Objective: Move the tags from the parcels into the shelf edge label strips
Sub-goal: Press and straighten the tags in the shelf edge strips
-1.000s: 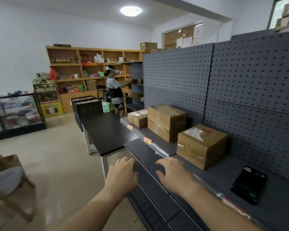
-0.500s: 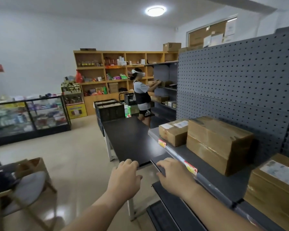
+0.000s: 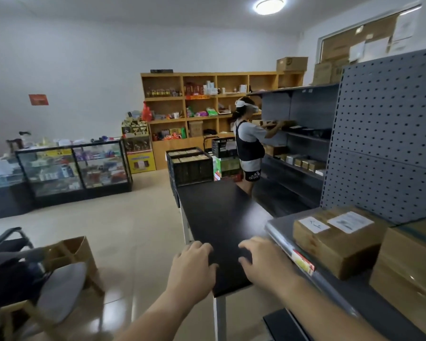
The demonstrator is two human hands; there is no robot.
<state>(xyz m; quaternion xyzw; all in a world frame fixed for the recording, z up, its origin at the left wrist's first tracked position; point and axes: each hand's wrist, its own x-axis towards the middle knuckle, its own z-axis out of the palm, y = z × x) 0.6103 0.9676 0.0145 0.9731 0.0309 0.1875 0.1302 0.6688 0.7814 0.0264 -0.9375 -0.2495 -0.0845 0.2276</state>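
A small cardboard parcel (image 3: 335,244) with white labels on top sits on the grey shelf (image 3: 278,223) at the right. A larger parcel (image 3: 408,267) stands beside it at the frame's right edge. A red and yellow tag (image 3: 302,262) sits in the clear shelf edge label strip (image 3: 279,239) just in front of the small parcel. My left hand (image 3: 193,264) and my right hand (image 3: 262,260) hover over the near end of the black table (image 3: 214,212), fingers spread, holding nothing. My right hand is just left of the strip.
Another person (image 3: 249,143) works at dark shelves behind the table. Black crates (image 3: 190,163) stand at the table's far end. A chair (image 3: 35,286) and a cardboard box (image 3: 69,252) are at the lower left, glass display cases (image 3: 71,166) further back.
The view has swung left along the shelf. The parcels slid to the right edge of the frame, and both hands now hover over the black table instead of the shelf edge.
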